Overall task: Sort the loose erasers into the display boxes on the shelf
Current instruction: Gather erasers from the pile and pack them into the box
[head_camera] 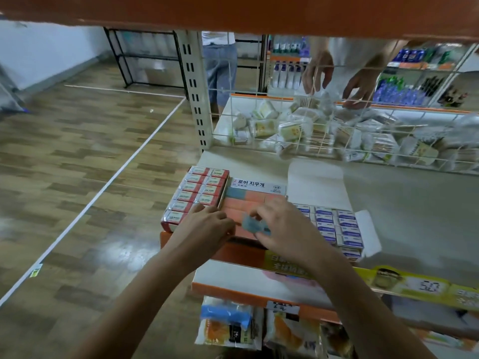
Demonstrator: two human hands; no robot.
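Over the middle box [255, 203], both hands; right hand [281, 226] seemingly pinching blue eraser [250, 224]

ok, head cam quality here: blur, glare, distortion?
Head view: motion blur smears the blue eraser held by the right hand and the wire basket; window glare on the floor; wide-angle bend curves the shelf edge.
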